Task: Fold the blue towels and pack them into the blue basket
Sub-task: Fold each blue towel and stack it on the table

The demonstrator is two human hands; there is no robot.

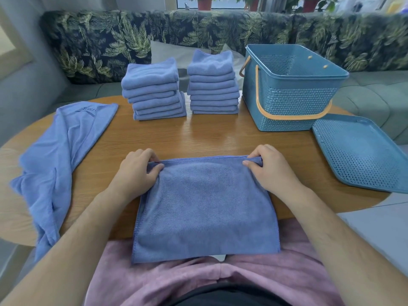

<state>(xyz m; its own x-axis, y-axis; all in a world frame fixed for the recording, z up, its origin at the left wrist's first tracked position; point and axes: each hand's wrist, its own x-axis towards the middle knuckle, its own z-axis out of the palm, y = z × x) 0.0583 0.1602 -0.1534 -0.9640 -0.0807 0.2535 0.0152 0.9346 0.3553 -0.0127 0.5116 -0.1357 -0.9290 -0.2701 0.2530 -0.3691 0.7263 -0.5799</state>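
Observation:
A blue towel (205, 208) lies flat at the table's near edge, its near part hanging over my lap. My left hand (138, 171) pinches its far left corner and my right hand (270, 171) pinches its far right corner. Two stacks of folded blue towels stand at the back of the table, the left stack (155, 91) and the right stack (213, 85). The blue basket (289, 93) with orange handles stands at the back right, and nothing shows inside it. An unfolded blue towel (59, 151) lies crumpled on the left and hangs over the table edge.
The basket's blue perforated lid (362, 153) lies flat on the right, jutting past the edge of the wooden table (212, 135). A leaf-patterned sofa back (198, 29) and grey seat cushions run behind the table.

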